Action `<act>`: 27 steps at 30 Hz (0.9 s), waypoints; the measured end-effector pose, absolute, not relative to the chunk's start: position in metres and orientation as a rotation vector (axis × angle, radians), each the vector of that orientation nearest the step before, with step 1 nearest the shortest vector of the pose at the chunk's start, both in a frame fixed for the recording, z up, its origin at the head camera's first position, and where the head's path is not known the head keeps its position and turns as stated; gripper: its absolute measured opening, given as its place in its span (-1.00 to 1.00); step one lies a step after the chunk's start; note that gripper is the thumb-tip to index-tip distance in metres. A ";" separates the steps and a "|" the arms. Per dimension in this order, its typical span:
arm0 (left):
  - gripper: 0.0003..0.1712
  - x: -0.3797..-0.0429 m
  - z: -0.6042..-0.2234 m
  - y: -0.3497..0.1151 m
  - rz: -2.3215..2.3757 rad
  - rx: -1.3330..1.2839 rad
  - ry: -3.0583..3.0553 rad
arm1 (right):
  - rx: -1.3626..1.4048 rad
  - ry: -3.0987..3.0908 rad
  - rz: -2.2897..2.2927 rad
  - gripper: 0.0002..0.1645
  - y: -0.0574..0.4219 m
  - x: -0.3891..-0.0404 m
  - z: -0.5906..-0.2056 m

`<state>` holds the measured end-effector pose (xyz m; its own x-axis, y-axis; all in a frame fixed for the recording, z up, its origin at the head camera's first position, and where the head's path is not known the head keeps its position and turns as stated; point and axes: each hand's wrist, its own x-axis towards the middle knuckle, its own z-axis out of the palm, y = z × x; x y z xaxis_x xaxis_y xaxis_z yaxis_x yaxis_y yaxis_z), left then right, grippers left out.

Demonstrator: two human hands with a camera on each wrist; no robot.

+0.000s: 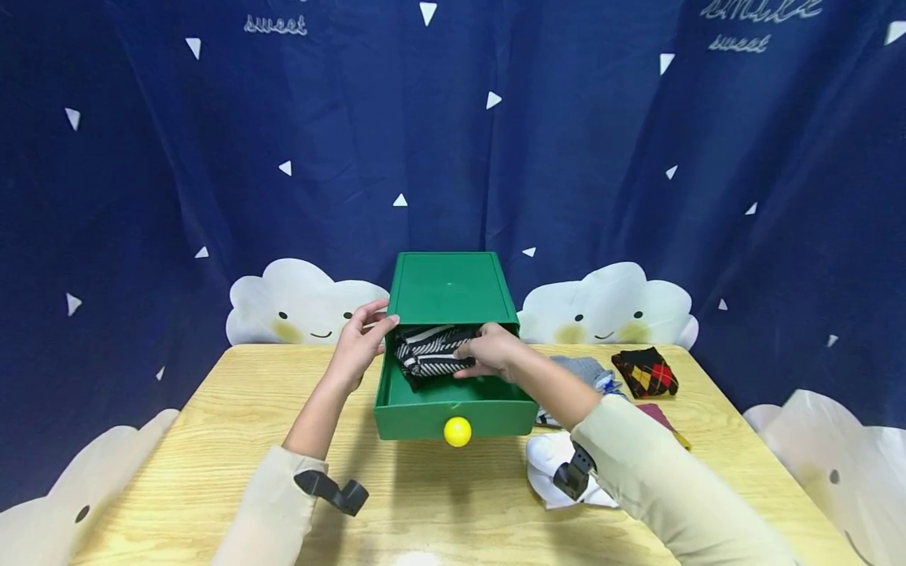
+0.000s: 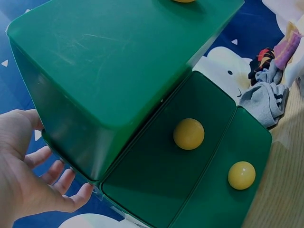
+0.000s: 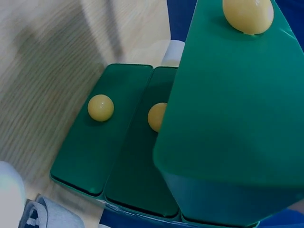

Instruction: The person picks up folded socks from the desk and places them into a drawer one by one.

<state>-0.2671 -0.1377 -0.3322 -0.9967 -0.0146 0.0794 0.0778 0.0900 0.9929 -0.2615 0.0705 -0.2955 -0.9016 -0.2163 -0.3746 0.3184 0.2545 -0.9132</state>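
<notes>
A green drawer cabinet [image 1: 451, 287] stands on the table, its top drawer [image 1: 425, 420] with a yellow knob [image 1: 457, 431] pulled out. Inside lies a folded black-and-white striped cloth [image 1: 432, 350]; its exact kind cannot be told. My right hand [image 1: 499, 351] reaches into the drawer and pinches the right end of that cloth between fingers and thumb. My left hand [image 1: 359, 346] is at the cabinet's left side, its fingers spread and touching the edge near the drawer opening. In the left wrist view the left hand [image 2: 33, 175] shows beside the drawer wall. The drawer hides the right hand's fingers from the right wrist view.
Right of the cabinet lie a grey cloth [image 1: 583, 368], a folded argyle piece [image 1: 646, 373] in black, red and yellow, a maroon piece [image 1: 660, 414] and a white item [image 1: 559, 464]. Two lower drawers with yellow knobs [image 2: 241, 175] are closed.
</notes>
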 end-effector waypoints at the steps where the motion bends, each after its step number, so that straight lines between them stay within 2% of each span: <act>1: -0.42 -0.267 -0.332 -0.137 -2.075 -0.064 -2.268 | 0.104 2.090 -1.709 -0.14 0.070 -0.262 -0.296; 3: -0.42 -0.267 -0.332 -0.137 -2.070 -0.064 -2.268 | 0.113 2.051 -1.746 -0.13 0.068 -0.263 -0.298; 8: -0.43 -0.266 -0.331 -0.137 -2.061 -0.072 -2.262 | 0.057 1.973 -1.757 -0.30 0.068 -0.263 -0.298; 15: -0.43 -0.266 -0.331 -0.136 -2.071 -0.070 -2.266 | -0.057 2.141 -1.537 -0.11 0.082 -0.254 -0.287; 27: -0.42 -0.266 -0.332 -0.138 -2.068 -0.084 -2.272 | -0.307 2.356 -1.313 -0.42 0.110 -0.235 -0.257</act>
